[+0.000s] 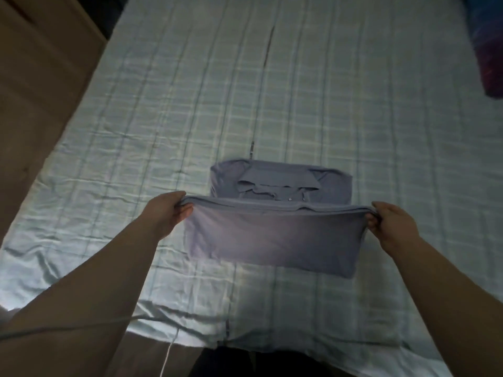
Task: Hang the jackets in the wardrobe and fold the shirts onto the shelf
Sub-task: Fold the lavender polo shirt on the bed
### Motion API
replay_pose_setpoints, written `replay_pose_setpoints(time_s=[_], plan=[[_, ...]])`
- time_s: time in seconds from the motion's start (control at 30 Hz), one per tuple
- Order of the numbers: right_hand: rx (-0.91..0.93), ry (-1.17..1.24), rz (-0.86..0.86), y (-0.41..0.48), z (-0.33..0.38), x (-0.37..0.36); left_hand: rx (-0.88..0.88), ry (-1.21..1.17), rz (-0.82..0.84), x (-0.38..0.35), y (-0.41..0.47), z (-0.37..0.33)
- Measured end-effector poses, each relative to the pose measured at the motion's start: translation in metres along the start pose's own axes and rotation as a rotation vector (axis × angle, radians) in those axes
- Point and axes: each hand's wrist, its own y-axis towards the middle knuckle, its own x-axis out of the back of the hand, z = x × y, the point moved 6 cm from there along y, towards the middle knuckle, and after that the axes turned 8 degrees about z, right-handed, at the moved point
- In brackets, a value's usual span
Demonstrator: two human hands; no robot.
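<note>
A grey-blue collared shirt (275,235) lies on the bed (272,91), its collar and buttons facing up at the far end. The near part of the shirt is lifted off the sheet and doubled over towards the collar. My left hand (168,210) pinches the left corner of that raised fold. My right hand (392,221) pinches the right corner. The fold edge runs taut between the two hands, just in front of the collar.
The bed carries a pale green checked sheet. A wooden floor (40,91) runs along its left side. A dark blue and purple pillow (487,47) sits at the far right. A thin white cable (166,357) hangs near the front edge.
</note>
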Motion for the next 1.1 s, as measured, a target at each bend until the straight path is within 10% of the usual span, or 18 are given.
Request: replay_pose_setpoints(time_s=[0.5, 0.67, 0.87, 0.97, 1.1], plan=[[0.059, 0.244, -0.084, 0.214, -0.021, -0.071, 0.056, -0.112, 0.087, -0.088, 0.237, 0.006], [0.099, 0.219, -0.152, 0.237, -0.034, -0.072, -0.182, 0.034, 0.066, -0.089, 0.239, 0.007], [0.641, -0.902, -0.149, 0.195, -0.027, -0.111, -0.928, 1.384, 0.199, -0.126, 0.207, 0.029], [0.781, -1.466, -0.032, 0.196, -0.06, -0.142, -0.881, 1.783, 0.173, -0.143, 0.209, 0.068], [0.797, -1.584, 0.046, 0.184, -0.077, -0.184, -0.898, 1.89, 0.212, -0.198, 0.2, 0.097]])
